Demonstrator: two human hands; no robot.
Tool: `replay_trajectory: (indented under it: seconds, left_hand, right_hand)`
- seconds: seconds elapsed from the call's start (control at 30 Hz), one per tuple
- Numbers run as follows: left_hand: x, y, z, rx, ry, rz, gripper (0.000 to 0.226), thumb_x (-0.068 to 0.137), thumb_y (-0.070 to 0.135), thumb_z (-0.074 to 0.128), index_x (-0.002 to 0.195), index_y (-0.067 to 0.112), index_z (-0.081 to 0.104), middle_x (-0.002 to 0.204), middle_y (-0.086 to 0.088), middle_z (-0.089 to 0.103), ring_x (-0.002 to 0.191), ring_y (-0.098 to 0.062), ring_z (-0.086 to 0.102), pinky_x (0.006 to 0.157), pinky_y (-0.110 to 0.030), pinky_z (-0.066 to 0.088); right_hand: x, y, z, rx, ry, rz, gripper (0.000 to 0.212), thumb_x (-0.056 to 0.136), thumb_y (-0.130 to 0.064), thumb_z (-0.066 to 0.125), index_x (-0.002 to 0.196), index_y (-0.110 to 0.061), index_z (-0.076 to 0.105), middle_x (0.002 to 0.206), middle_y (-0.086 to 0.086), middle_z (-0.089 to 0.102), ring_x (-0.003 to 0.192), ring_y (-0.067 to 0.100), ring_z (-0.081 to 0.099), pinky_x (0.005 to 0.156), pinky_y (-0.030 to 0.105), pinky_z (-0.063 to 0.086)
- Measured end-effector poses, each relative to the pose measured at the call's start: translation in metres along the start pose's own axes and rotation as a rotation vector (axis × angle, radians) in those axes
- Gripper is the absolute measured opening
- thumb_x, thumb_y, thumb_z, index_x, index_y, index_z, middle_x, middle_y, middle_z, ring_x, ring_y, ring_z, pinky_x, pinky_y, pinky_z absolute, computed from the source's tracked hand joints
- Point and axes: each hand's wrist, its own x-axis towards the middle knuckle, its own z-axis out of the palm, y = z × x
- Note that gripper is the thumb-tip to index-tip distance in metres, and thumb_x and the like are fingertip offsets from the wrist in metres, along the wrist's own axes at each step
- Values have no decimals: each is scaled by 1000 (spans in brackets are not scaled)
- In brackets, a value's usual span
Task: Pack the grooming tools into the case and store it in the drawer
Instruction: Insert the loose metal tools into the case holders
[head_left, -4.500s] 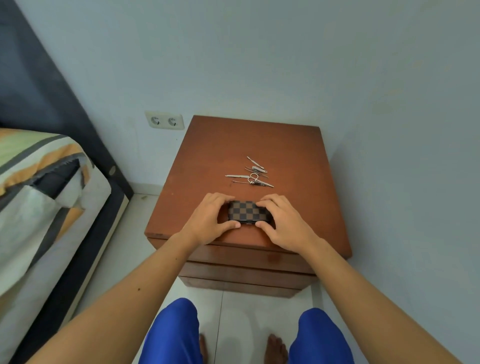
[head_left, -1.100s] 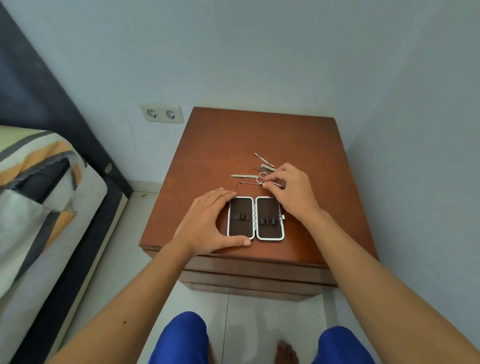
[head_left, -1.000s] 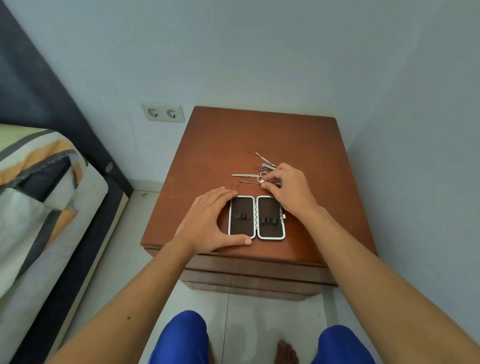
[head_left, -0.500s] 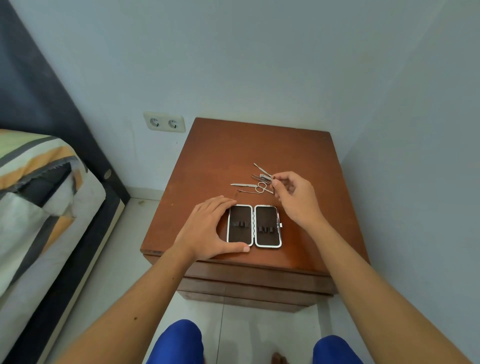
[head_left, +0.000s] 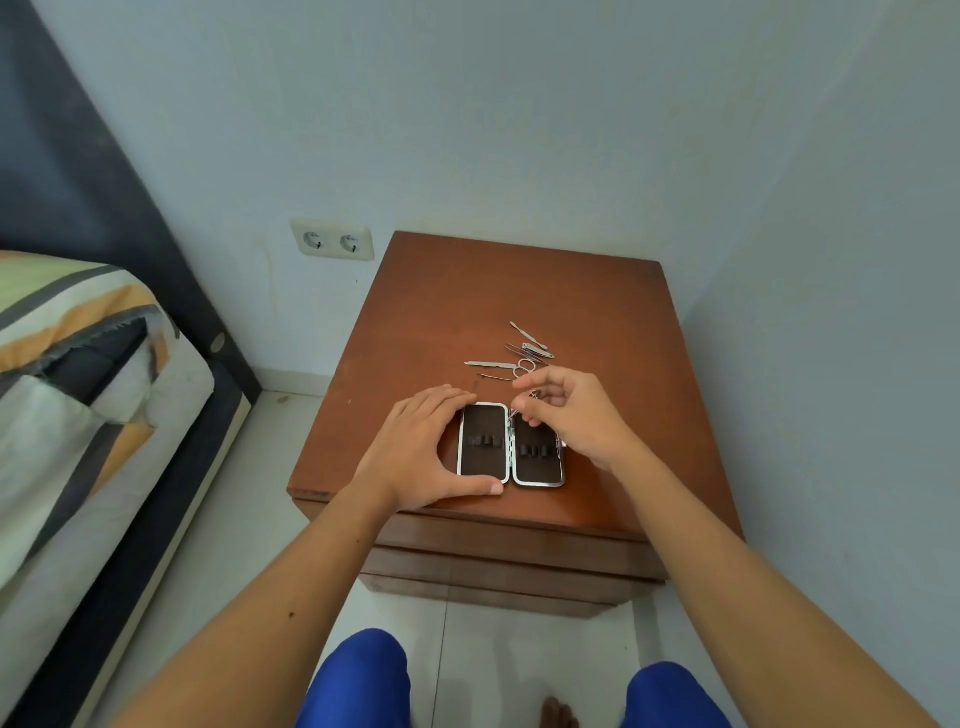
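The grooming case (head_left: 483, 441) lies open and flat near the front of the brown nightstand (head_left: 447, 291), two dark halves with metal rims and elastic loops. My left hand (head_left: 415, 457) rests against its left half, thumb along the front edge, fingers at the back. My right hand (head_left: 571, 415) hovers over the top of the right half, fingertips pinched on a small thin metal tool (head_left: 514, 413) pointing down at the case. Several loose metal grooming tools (head_left: 524, 356), among them small scissors and a nail clipper, lie just behind the case.
The nightstand stands in a wall corner, with drawer fronts (head_left: 509, 551) below its top, all shut. A double wall socket (head_left: 332, 241) is at the left. A bed with a striped cover (head_left: 78, 374) flanks the left side. White floor tiles lie below.
The case, shut and held in both hands 4.5 s ago, now lies open. My right hand picked a thin tool out of the pile and drew it back over the case's right half.
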Motion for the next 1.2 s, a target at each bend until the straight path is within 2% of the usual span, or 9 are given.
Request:
replay_trajectory:
  seconds: [0.2,0.3,0.43,0.57,0.7,0.87,0.93,1.07,1.2]
  left_hand:
    - [0,-1,1,-2,3,8,117,62,101,60,155,33,40,162,12,40,153,-11,30,126,-41,24]
    - [1,-1,1,-6,-10,3,118,61,103,57,156,34,39,162,11,39,153,-11,30,126,-43,24]
    - [0,-1,1,-13,0,6,117,61,102,58,155,34,40,161,12,41,152,-11,31,126,-43,26]
    - [0,-1,1,-18,-5,3,116,61,101,61,155,35,39,161,14,40,152,-9,30,126,-41,24]
    - [0,-1,1,-15,1,5,116,62,100,63,154,34,40,160,15,40,151,-9,30,126,-39,23]
    - [0,0,1,-11,9,9,116,62,100,63,155,33,41,160,13,41,151,-9,31,126,-40,25]
    - [0,0,0,-10,2,6,117,62,101,61,155,34,40,161,13,40,152,-10,31,126,-41,25]
    - [0,1,0,-6,-1,1,116,62,102,60,155,35,40,162,14,40,152,-9,31,126,-41,25]
    - [-1,1,0,-6,-8,-4,116,62,102,61,156,36,39,163,14,38,152,-9,30,126,-39,24]
  right_hand:
    - [5,2,-4,-182,-82,38,16,85,-17,85,93,-16,71,73,5,77,64,18,71,74,41,62]
    - [8,-5,-8,-295,-163,26,12,87,-18,83,93,-15,73,80,10,78,66,17,70,71,35,60]
    - [9,-11,-9,-443,-224,2,14,86,-25,85,92,-23,73,82,4,77,66,9,67,63,25,55]
    - [6,-4,-6,-468,-184,-50,15,81,-28,89,90,-28,77,90,0,75,75,14,68,75,35,59]
    - [-5,0,-3,-402,-126,-94,24,79,-22,91,99,-24,79,101,-5,67,78,9,65,74,22,56]
    - [-17,11,1,-310,-57,-179,19,79,-11,89,96,-13,81,100,-2,71,78,13,70,77,30,60]
    - [-22,15,0,-348,-57,-234,17,83,-15,87,100,-14,82,104,-3,71,81,11,71,80,30,61]
    - [-32,19,-10,-454,-117,-251,36,80,-29,89,114,-22,78,114,-12,68,96,6,68,89,27,58]
    - [-36,23,-11,-452,-138,-266,45,76,-25,92,118,-21,77,116,-12,68,100,6,67,93,23,55]
